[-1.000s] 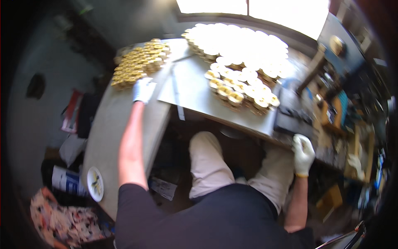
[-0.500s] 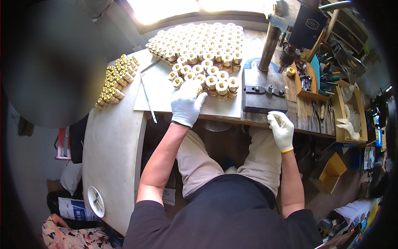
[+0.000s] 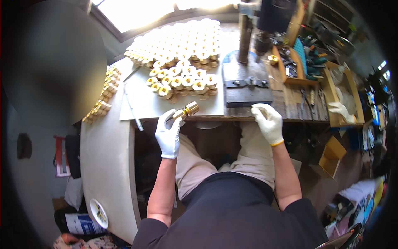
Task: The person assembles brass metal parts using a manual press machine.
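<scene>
A brass fitting (image 3: 187, 110) with a ribbed, stepped body is gripped in the fingers of my left hand (image 3: 167, 137), which wears a white glove. It is tilted in the air over the front edge of a white board (image 3: 143, 106). Many similar brass fittings (image 3: 177, 81) stand upright in packed rows on that board. My right hand (image 3: 269, 124), also gloved, has its fingers curled at the bench edge, just in front of the drill press base (image 3: 247, 92). Whether anything lies within its fingers is hidden.
Left of the board, more brass fittings (image 3: 108, 89) are grouped on a grey table (image 3: 105, 153), with a white dish (image 3: 99, 213) near its front end. Right of the press stand a wooden box of small metal parts (image 3: 290, 68), pliers (image 3: 304, 98) and a tray with gloves (image 3: 360, 99).
My left hand has lifted a brass fitting from the front of the rows and brought it left and nearer to me. The whole view has shifted; my right hand remains by the press base.
</scene>
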Available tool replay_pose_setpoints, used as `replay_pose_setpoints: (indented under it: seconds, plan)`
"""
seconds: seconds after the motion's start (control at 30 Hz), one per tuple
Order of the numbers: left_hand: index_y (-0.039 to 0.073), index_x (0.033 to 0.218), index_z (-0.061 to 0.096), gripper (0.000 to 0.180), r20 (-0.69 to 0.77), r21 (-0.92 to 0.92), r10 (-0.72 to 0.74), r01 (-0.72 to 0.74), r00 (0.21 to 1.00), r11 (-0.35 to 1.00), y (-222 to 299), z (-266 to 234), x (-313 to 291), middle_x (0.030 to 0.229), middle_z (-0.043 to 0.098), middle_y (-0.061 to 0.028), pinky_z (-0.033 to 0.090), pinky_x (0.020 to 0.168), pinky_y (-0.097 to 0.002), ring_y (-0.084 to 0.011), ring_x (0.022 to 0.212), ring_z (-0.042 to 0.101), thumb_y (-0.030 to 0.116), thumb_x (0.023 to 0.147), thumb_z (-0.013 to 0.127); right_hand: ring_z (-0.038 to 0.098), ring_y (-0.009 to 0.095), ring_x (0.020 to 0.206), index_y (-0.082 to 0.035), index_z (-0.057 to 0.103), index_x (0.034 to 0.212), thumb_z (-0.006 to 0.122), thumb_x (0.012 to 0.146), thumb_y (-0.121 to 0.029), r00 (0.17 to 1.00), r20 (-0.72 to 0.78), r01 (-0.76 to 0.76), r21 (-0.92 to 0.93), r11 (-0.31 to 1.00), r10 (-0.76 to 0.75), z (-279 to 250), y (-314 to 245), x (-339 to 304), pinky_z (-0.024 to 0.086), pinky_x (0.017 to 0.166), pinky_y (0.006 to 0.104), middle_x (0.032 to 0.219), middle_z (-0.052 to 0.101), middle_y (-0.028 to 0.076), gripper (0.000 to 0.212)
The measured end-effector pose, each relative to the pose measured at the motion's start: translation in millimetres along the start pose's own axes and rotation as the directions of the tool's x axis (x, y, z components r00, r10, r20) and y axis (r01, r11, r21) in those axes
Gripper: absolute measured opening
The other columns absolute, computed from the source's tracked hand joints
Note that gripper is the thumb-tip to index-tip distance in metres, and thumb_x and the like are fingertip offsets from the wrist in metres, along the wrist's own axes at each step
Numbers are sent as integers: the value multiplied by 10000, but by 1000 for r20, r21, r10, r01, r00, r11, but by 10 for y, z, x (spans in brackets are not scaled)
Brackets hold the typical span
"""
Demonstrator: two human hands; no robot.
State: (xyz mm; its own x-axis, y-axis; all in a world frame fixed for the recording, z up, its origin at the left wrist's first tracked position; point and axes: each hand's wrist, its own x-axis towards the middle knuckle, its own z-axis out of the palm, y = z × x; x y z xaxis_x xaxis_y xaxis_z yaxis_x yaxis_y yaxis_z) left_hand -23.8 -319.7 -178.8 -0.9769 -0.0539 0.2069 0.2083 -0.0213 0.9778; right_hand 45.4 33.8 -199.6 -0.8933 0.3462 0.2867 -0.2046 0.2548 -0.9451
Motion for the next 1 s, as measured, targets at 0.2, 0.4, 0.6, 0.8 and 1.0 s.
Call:
replay_pose_setpoints:
  seconds: [0.2, 0.4, 0.6, 0.8, 1.0]
  plan:
    - [-7, 1403, 626, 417, 214, -91, 43, -24, 976, 996, 412, 993, -5, 1270, 699, -101, 584, 981, -314, -191, 1132, 723, 9, 1011, 768, 718, 89, 902, 23, 778, 1120, 787, 1010, -66, 999, -13, -36, 56, 998, 37, 57, 16, -10, 586, 826, 268, 982, 784, 51, 142]
    - [33, 1290, 733, 378, 244, 293, 309, -373, 919, 880, 408, 1720, 597, 1229, 726, -86, 576, 940, -316, -165, 1049, 711, 82, 933, 847, 725, 91, 907, 16, 781, 1118, 794, 1002, -68, 1000, -30, 4, 67, 998, -2, 41, -47, -4, 592, 829, 272, 996, 792, 48, 144]
    - [39, 1278, 737, 494, 375, 344, 343, -473, 861, 811, 661, 2265, 965, 1206, 747, -165, 575, 1009, -405, -317, 1141, 727, 235, 854, 897, 731, 104, 895, 2, 787, 1112, 798, 1004, -97, 999, -25, 44, 27, 999, -43, 26, -15, 22, 596, 830, 280, 983, 790, 71, 147]
    - [14, 1508, 584, 798, 438, 371, 538, -690, 721, 622, 589, 2313, 826, 1280, 695, -182, 580, 918, -364, -262, 1052, 701, 268, 840, 940, 727, 108, 875, 7, 785, 1131, 803, 1004, -109, 999, -13, 38, 30, 999, -37, -16, -10, -20, 602, 814, 283, 983, 783, 73, 173]
    - [37, 1432, 679, 520, 465, 282, 55, -207, 883, 937, 251, 1109, -446, 1132, 732, -64, 566, 875, -293, -135, 924, 664, 66, 936, 836, 693, 121, 934, 13, 767, 1156, 743, 1017, -40, 910, -7, 399, -250, 882, -414, -630, -1120, 429, 568, 832, 279, 1065, 753, 45, 151]
